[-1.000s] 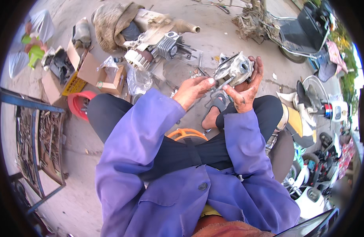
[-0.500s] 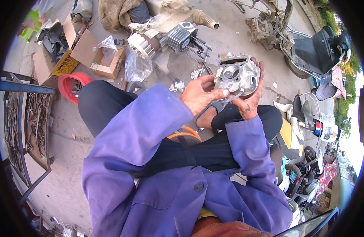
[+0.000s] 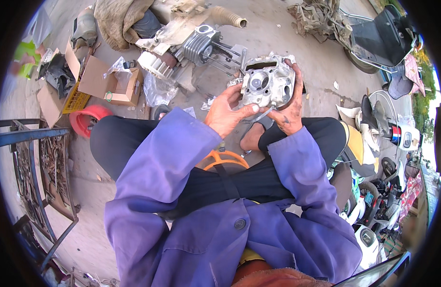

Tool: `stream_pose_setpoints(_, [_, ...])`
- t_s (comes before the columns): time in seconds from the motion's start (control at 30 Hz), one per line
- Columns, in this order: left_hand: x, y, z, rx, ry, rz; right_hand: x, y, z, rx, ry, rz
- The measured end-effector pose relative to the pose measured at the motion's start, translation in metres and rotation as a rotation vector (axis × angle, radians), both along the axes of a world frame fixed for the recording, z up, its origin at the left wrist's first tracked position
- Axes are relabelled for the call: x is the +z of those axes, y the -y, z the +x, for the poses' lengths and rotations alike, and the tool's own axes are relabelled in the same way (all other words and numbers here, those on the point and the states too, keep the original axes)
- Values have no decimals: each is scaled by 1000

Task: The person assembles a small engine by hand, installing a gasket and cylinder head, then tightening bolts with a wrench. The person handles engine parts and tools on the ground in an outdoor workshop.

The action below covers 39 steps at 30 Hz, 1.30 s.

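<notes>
Both of my hands hold a grey metal cylinder head [image 3: 266,82] up in front of my knees. Two round valve openings show in its recessed face, with a dark slot along its far edge. My left hand [image 3: 228,109] grips its near left side, thumb on the edge. Around its right side wraps my right hand [image 3: 292,103], the fingers reaching up behind it. A thin pale strip [image 3: 264,114] sticks out near my thumbs. Beyond, to the left, an engine with a finned cylinder [image 3: 199,47] and long studs lies on the ground.
An open cardboard box [image 3: 125,91] with plastic bags stands left of the engine. Nearby are a red bowl [image 3: 89,117] and a metal rack [image 3: 34,136] of tools. A scooter [image 3: 380,43] stands far right. An orange ring-shaped thing [image 3: 225,158] lies between my legs.
The cylinder head and both hands have shifted a little left and lower in the picture. The surroundings have moved too, as my view turned. My grip looks much the same.
</notes>
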<state>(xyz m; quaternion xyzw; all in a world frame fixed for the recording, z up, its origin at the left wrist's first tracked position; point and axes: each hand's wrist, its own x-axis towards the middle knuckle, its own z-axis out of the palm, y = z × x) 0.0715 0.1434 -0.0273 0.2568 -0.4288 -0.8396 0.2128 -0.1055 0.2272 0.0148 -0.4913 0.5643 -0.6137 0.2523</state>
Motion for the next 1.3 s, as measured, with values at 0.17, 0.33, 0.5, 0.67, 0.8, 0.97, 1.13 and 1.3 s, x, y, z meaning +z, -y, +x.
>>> stream_pose_setpoints(0.17, [13, 1, 1, -34, 11, 39, -1, -4, 1, 10, 157, 74])
stream_pose_setpoints(0.33, [7, 4, -1, -55, -21, 93, 1, -3, -1, 6, 138, 158])
stream_pose_setpoints(0.5, [-7, 13, -12, -47, -15, 113, -9, 5, -6, -26, 202, 204])
stream_pose_setpoints(0.67, [-22, 19, -19, -77, -3, 177, -24, 8, -14, -24, 151, 203])
stream_pose_setpoints(0.8, [-29, 23, -20, -90, 6, 197, -33, 12, -13, -14, 200, 192])
stream_pose_setpoints(0.97, [-48, 25, -27, -66, 70, 169, -32, 17, -10, -51, 233, 218])
stream_pose_setpoints(1.13, [-63, 29, -28, -49, 51, 204, -36, 26, -8, -47, 222, 225])
stream_pose_setpoints(1.3, [-60, 31, -25, -30, 41, 221, -41, 30, -7, -62, 181, 222])
